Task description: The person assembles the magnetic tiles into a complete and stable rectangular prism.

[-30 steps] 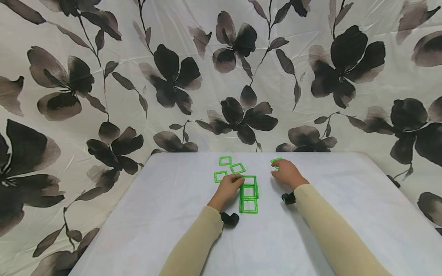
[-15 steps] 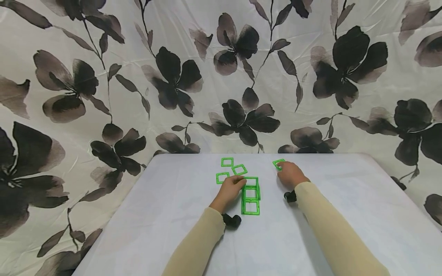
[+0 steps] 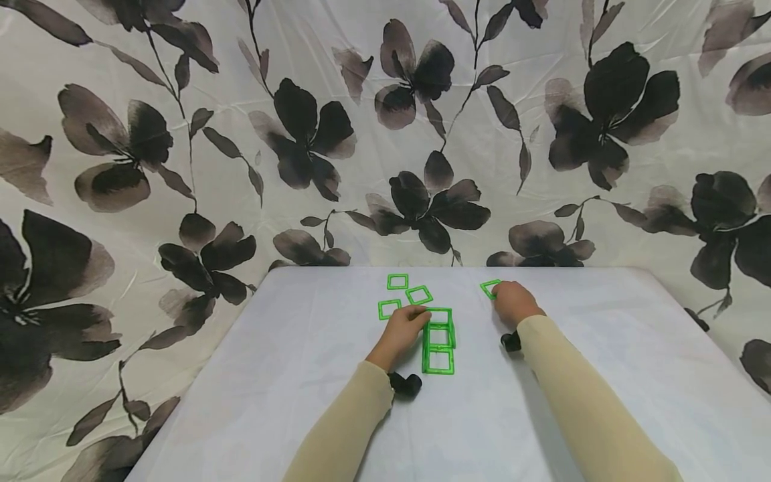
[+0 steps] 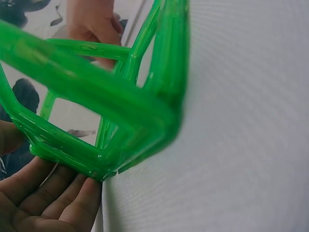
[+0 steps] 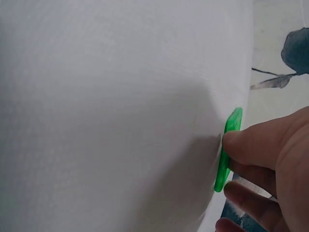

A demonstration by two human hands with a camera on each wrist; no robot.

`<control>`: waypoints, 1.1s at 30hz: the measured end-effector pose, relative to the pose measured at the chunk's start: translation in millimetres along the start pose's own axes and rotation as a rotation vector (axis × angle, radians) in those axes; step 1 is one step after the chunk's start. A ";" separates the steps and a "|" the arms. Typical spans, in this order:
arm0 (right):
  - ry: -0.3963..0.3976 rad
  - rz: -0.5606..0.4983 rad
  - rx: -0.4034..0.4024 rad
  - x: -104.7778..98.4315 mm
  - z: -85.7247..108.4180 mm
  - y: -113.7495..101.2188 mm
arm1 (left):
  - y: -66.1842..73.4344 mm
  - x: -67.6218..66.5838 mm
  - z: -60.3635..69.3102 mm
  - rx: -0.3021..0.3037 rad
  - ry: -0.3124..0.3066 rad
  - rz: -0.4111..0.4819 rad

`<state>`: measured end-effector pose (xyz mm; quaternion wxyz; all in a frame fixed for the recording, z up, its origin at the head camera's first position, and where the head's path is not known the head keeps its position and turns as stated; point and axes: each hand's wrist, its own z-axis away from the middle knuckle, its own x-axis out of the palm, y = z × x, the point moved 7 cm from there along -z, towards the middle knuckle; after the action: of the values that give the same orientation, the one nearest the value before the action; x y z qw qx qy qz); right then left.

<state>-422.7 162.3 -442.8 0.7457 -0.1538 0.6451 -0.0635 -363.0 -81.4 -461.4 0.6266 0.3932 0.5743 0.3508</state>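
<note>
1. The left hand is gripping the far left corner of a joined green frame; in the left wrist view, its fingers and thumb are pinching the frame's edge.
2. That frame is sitting near the middle of the white surface, its square openings running in a row away from the person – the left wrist view is showing it as a hollow, box-like shape.
3. The right hand is pinching a single green square between thumb and fingers, near the surface's far edge and well apart from the frame. Whether the square is touching the surface, I cannot tell.
4. Three loose squares are lying beyond and to the left of the frame: a far square, a turned square and a near square – the left hand is partly covering the last.
5. Pale sleeves are covering both forearms, and a black device is showing at each wrist.
6. A flowered cloth is hanging behind the surface.
</note>
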 end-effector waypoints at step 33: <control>0.086 -0.119 -0.111 -19.0 19.4 -10.8 | 3.7 0.7 -14.6 0.039 0.011 -0.036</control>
<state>-405.6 160.5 -419.2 0.7025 -0.2302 0.6688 -0.0785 -377.3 -77.7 -458.8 0.6218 0.3928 0.5916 0.3303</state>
